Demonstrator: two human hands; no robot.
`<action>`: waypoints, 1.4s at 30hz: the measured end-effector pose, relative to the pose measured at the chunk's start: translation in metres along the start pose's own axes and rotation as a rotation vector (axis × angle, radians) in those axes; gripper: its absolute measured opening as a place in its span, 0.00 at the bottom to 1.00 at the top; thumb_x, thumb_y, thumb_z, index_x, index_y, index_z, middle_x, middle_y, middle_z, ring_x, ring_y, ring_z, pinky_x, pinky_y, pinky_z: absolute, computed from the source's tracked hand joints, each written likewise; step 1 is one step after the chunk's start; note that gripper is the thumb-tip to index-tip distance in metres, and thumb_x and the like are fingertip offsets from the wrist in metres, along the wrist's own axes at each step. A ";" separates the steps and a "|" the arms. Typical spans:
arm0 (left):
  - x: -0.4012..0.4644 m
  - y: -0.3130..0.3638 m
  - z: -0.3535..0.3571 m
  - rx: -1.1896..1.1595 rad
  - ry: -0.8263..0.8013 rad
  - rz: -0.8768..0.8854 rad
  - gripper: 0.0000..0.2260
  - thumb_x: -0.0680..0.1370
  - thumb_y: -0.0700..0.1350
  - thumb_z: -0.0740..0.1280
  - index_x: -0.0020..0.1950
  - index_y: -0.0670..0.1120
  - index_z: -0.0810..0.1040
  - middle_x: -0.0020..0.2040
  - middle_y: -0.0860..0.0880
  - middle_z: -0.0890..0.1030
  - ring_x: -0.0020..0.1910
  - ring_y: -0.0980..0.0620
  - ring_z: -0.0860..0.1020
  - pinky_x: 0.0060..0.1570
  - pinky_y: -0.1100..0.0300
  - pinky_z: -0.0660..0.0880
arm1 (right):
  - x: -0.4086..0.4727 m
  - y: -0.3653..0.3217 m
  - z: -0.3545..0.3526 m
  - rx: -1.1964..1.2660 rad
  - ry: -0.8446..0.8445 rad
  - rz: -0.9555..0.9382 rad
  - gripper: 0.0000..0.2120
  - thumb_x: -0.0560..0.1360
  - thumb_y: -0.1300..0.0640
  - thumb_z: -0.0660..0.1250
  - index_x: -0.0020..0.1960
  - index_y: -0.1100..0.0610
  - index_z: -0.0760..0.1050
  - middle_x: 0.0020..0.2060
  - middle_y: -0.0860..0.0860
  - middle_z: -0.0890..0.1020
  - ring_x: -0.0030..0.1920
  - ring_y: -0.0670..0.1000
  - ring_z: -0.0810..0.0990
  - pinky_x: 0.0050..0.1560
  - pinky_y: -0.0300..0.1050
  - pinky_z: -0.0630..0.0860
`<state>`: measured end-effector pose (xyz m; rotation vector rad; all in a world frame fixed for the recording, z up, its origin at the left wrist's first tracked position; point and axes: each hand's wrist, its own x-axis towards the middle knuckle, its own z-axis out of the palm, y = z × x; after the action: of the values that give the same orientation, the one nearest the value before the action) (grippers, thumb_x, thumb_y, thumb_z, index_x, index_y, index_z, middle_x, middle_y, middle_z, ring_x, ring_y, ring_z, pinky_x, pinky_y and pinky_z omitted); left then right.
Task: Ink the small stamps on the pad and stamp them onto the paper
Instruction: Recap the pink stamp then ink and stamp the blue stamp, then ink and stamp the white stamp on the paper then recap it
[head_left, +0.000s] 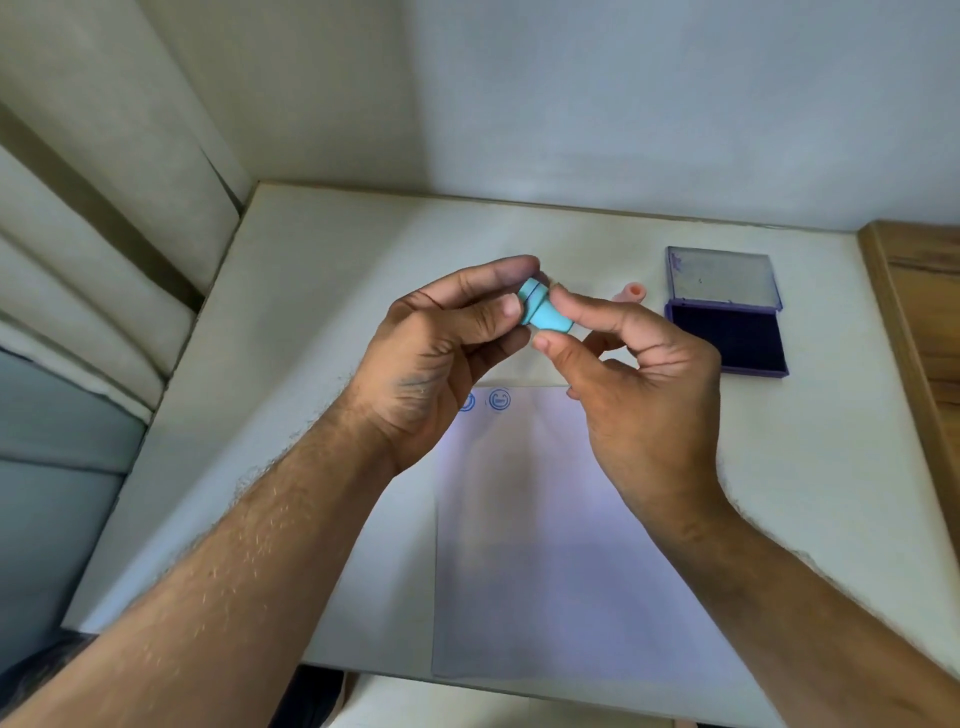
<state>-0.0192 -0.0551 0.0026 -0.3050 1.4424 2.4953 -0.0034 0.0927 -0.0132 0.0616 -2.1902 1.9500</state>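
Note:
A small light-blue stamp (545, 310) is held up above the table between both hands. My left hand (441, 358) pinches its far end with thumb and fingers. My right hand (639, 374) pinches the wider near end between thumb and forefinger. Below them lies a white sheet of paper (550, 545) with two round blue imprints (499, 400) near its top edge; one is partly hidden by my left hand. An open ink pad (727, 338) with a dark pad and a raised clear lid sits at the right. A pink stamp (630, 292) lies beside the pad.
The white table (311, 364) stands in a corner against pale walls. A wooden edge (914, 322) borders its right side. A cushioned seat or bed (93, 322) runs along the left.

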 end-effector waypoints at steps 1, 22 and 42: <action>0.001 0.000 -0.002 0.033 -0.009 0.002 0.12 0.73 0.33 0.66 0.53 0.43 0.83 0.54 0.45 0.85 0.57 0.47 0.81 0.60 0.56 0.77 | -0.001 0.000 -0.001 -0.037 0.000 -0.047 0.14 0.70 0.61 0.76 0.54 0.51 0.82 0.47 0.42 0.86 0.42 0.42 0.82 0.60 0.71 0.72; 0.002 0.004 -0.014 0.372 -0.045 0.058 0.12 0.73 0.30 0.70 0.49 0.45 0.83 0.45 0.49 0.87 0.46 0.51 0.85 0.47 0.56 0.82 | 0.016 -0.003 -0.013 0.201 -0.183 0.284 0.12 0.72 0.67 0.71 0.52 0.56 0.82 0.39 0.49 0.87 0.31 0.50 0.82 0.40 0.43 0.82; 0.006 -0.002 -0.015 0.572 0.222 0.154 0.16 0.74 0.32 0.70 0.58 0.48 0.83 0.45 0.48 0.87 0.47 0.50 0.85 0.50 0.57 0.81 | 0.060 0.000 -0.030 -0.883 -0.086 -0.240 0.11 0.72 0.54 0.72 0.55 0.49 0.83 0.42 0.45 0.83 0.55 0.47 0.72 0.44 0.31 0.58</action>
<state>-0.0234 -0.0662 -0.0080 -0.3743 2.2589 2.0742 -0.0580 0.1289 0.0014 0.2528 -2.7307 0.7576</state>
